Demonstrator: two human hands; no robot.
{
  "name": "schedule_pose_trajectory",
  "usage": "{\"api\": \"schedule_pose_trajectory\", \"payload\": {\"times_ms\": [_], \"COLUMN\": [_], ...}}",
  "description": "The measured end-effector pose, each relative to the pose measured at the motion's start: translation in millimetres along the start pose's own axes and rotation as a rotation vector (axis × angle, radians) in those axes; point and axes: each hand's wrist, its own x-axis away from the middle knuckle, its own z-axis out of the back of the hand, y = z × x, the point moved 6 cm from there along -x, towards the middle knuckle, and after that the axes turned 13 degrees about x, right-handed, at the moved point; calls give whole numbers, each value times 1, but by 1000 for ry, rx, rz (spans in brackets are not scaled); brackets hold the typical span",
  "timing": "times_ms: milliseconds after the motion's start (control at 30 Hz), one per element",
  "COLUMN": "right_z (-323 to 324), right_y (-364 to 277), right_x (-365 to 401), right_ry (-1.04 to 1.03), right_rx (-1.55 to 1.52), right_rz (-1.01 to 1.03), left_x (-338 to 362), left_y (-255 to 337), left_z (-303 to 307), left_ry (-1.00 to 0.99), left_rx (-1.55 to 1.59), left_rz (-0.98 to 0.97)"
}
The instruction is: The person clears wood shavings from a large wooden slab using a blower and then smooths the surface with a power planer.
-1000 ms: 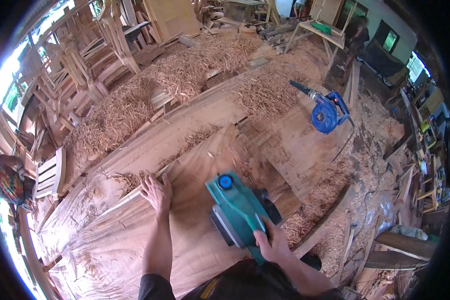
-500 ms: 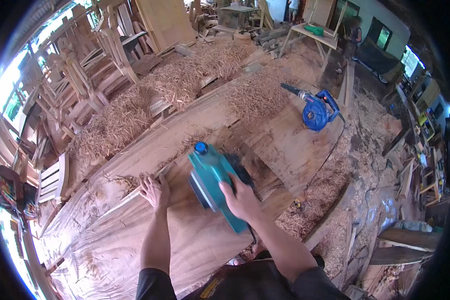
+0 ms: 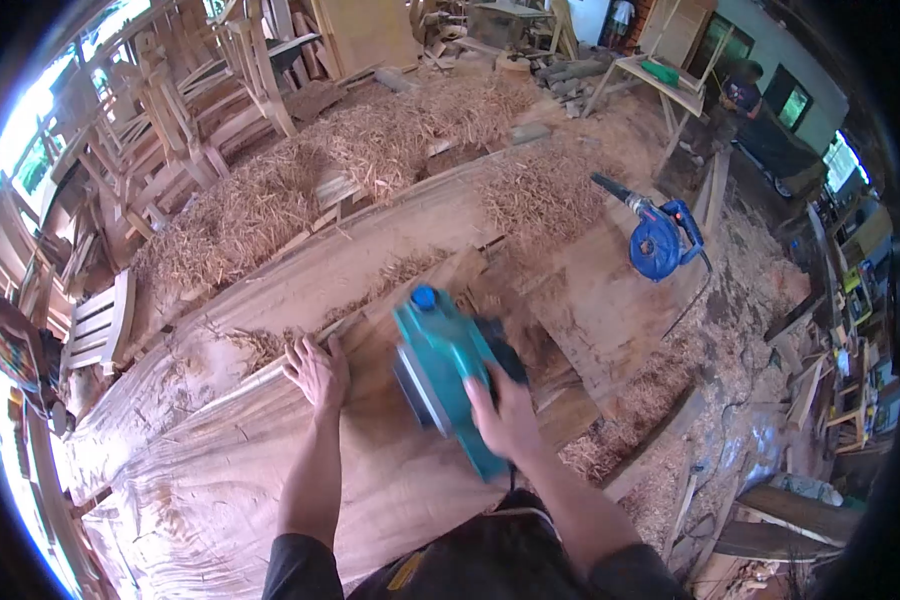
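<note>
Teal planer held over broad plank

The planer is at the middle of the view, above the plank and slanted, its blue knob toward the upper left and its rear end toward the person's body. Its outline is blurred, and I cannot tell whether its base touches the wood. The right hand is wrapped around the rear handle, fingers closed on it.

To the left of the planer, the left hand rests on the plank's far edge with its fingers spread; I cannot tell whether the thumb presses against anything. The plank's grain runs in wavy bands, and the wood reaches from near the dark shirt out to the left.

Beyond the left hand, another long board runs alongside, with loose shavings along the edge. Farther right, a blue blower lies on a flat sheet, its nozzle pointing to the upper left. Shavings are heaped behind the boards.

At the upper left stand wooden chair frames; a slatted piece leans below them. One person is at the left edge, another at the upper right, beside a wooden table bearing something green.
</note>
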Motion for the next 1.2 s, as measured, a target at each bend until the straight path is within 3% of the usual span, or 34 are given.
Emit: {"api": "schedule_pose_trajectory", "payload": {"times_ms": [33,133,233,400,467,533,633,967,1200], "right_z": [-4,-23,-25,17,41,43,52,14,-30], "right_y": [-8,-15,-8,20,31,76,80,20,-8], "right_x": [-27,-81,-65,66,134,201,226,67,-74], "right_ry": [12,43,23,-50,-147,-114,-141,-89,76], "right_rx": [8,-46,-104,-7,-29,-34,-93,-133,-89], "right_rz": [34,99,63,-71,-217,-201,-224,-86,94], "left_x": [0,-1,0,3,1,-2,-1,-1,-1], "left_y": [1,-5,-1,-4,0,-6,-8,-7,-6], "left_z": [1,-3,0,1,3,-5,-5,-5,-4], "left_ry": [-56,38,11,-38,-37,11,9,32,52], "left_rx": [-33,-3,-2,-18,-31,-41,-30,20,-4], "left_rz": [15,-36,-18,-12,-20,-8,1,-21,-47]}}
